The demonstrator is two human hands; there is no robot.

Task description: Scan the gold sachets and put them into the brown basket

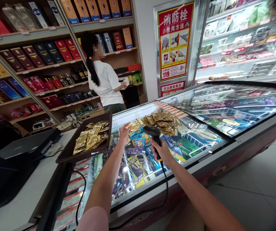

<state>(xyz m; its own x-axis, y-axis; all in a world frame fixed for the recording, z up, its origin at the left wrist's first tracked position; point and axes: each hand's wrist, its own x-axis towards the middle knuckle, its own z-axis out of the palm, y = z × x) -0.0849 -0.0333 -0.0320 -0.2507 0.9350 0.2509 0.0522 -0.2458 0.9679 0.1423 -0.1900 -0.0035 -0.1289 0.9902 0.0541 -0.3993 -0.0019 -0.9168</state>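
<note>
My right hand (160,150) is wrapped round the handle of a black corded barcode scanner (152,131), its head pointing left over the freezer's glass top. In my left hand (124,132) is a small gold packet (135,124), gripped by its left end in front of the scanner head. Close behind, a pile of gold packets (164,120) lies on the glass. To the left, a dark brown woven basket (107,133) holds more gold packets (90,138).
Bagged frozen goods show through the chest freezer's glass (138,170). The scanner cord (165,189) hangs over its front edge. A person (106,80) in a white top stands beyond, by shelves of boxes. A counter (48,173) with dark equipment stands left.
</note>
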